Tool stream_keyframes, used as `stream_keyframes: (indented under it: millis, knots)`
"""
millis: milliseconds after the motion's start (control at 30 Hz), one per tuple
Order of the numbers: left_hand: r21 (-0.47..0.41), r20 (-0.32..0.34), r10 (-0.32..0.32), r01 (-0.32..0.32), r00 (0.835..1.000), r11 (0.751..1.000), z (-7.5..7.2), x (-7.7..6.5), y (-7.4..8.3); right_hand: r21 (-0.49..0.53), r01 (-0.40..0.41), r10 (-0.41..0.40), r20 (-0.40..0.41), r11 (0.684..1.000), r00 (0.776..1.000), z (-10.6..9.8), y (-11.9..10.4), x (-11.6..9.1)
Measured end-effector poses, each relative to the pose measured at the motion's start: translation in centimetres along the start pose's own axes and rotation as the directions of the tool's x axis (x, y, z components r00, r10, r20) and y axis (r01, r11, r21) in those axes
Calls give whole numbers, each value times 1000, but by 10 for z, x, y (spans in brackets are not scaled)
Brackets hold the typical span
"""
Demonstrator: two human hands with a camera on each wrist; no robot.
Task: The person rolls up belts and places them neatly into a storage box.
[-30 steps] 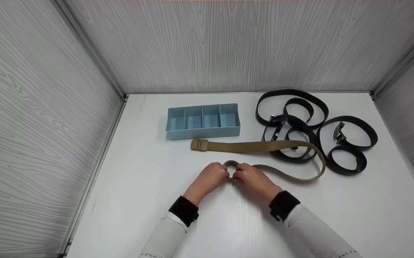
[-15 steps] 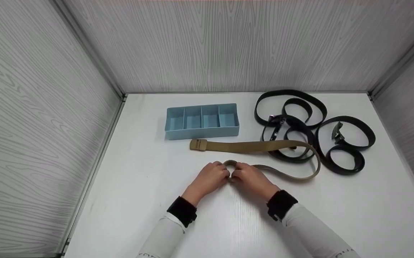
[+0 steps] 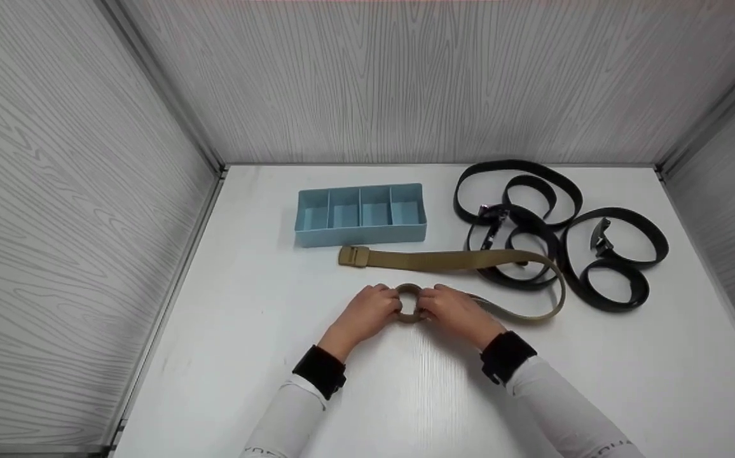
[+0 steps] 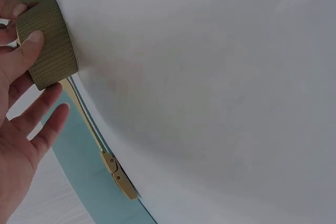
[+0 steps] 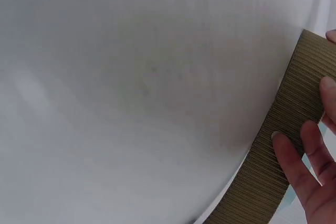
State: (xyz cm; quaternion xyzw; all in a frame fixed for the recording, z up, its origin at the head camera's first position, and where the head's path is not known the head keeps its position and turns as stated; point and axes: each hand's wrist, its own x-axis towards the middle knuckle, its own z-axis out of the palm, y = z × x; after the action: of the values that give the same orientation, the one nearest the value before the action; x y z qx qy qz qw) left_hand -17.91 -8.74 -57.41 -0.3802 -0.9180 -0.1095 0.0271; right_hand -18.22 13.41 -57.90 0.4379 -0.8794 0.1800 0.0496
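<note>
A tan webbing belt (image 3: 444, 261) loops across the white table, its matching buckle (image 3: 353, 256) lying at the left end. The near end of the belt is rolled into a ring (image 3: 409, 318) standing on edge between both hands. On the ring's left side, my left hand (image 3: 367, 310) pinches the webbing, thumb on the outside and two fingers spread away in the left wrist view. My right hand (image 3: 460, 312) holds the ring's right side, with fingertips on the strap (image 5: 278, 129) in the right wrist view. From there the strap runs right and curves back toward the buckle.
A blue tray (image 3: 361, 236) with several compartments stands behind the tan belt. Black belts (image 3: 520, 164) lie in loose coils at the right, one with a metal buckle (image 3: 600, 238). The tan belt crosses over part of them. Panels (image 3: 374, 83) wall the table's back and sides.
The hands have moved slightly apart, showing more of the rolled ring between them. The belt's right-hand bend has drawn a little to the left.
</note>
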Motion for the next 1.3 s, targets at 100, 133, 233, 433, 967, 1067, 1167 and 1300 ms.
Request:
stream_keyframes:
  millis: [100,133,233,433,967,1067,1167,1300]
  knots:
    - [15,-5,5,-5,1000,1000,-1,1,3,-15,-2,2,-1,1000,1000,5,-6,2]
    - [2,-6,15,-15,1000,1000,-1,1,4,-5,0,0,-1,1000,1000,6,-8,2]
    - [-71,-13,46,-47,999,996,-2,2,3,35,9,-8,-19,999,1000,7,-8,0]
    - [-202,-7,50,-51,999,978,-3,0,-4,44,23,-20,-70,999,997,2,-3,-4]
    - [-218,44,29,-18,999,976,-5,7,-2,110,-38,44,-59,993,997,3,-4,-7]
    - [-174,40,2,5,999,985,-5,8,2,108,-65,70,-51,992,996,5,-6,-7]
    - [-130,18,10,-8,1000,992,-4,9,6,97,-82,86,-32,992,996,7,-11,-6]
    - [-136,5,70,-68,998,988,-2,9,6,108,-56,57,-11,993,998,8,-11,-7]
